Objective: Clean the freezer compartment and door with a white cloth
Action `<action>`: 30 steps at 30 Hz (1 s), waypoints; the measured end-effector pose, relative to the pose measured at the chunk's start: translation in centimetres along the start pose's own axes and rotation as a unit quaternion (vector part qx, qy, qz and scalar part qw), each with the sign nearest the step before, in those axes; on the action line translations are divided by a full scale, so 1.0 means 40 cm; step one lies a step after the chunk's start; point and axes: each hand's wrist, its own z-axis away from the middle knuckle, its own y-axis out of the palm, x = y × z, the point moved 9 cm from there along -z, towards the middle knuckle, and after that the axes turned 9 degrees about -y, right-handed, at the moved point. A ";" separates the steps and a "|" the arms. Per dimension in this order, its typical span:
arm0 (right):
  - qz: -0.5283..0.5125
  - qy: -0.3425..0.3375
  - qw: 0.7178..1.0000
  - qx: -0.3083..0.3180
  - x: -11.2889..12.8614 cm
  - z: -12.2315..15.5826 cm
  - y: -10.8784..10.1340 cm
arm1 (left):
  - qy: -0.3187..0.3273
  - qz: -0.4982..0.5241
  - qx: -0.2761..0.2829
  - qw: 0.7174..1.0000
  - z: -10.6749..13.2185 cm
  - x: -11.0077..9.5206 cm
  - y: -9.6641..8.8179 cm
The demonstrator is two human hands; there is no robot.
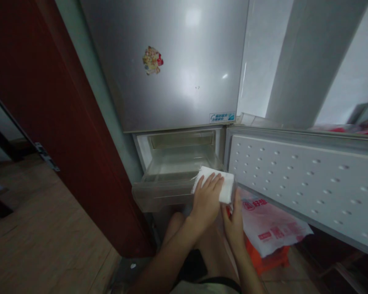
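I crouch in front of a silver fridge (178,61) with its lower compartment open. A clear plastic drawer (159,192) is pulled out and looks bare inside. My left hand (206,200) lies flat, fingers stretched, on a folded white cloth (227,185) at the drawer's right front corner. My right hand (234,220) reaches up from below and grips the cloth's right edge and the drawer corner; its fingertips are hidden behind the cloth.
The open lower fridge door (303,183), white with dimples, swings out to the right. A white plastic bag with red print (270,228) lies on an orange stool (268,261). A dark red door (58,122) stands at left. My knee (176,224) is below the drawer.
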 end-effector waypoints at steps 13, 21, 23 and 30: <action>0.032 0.010 0.999 0.004 0.002 0.000 -0.011 | -0.181 -0.033 -0.194 0.964 0.277 0.489 -0.236; 0.028 0.016 0.999 0.003 -0.008 0.002 -0.008 | -0.196 -0.061 -0.199 0.958 0.230 0.431 -0.191; 0.033 0.012 0.999 0.000 -0.006 0.001 -0.011 | -0.168 -0.059 -0.170 0.969 0.188 0.352 -0.148; 0.029 0.013 0.999 -0.004 -0.007 0.004 -0.009 | -0.054 -0.080 -0.080 0.992 0.031 0.051 -0.018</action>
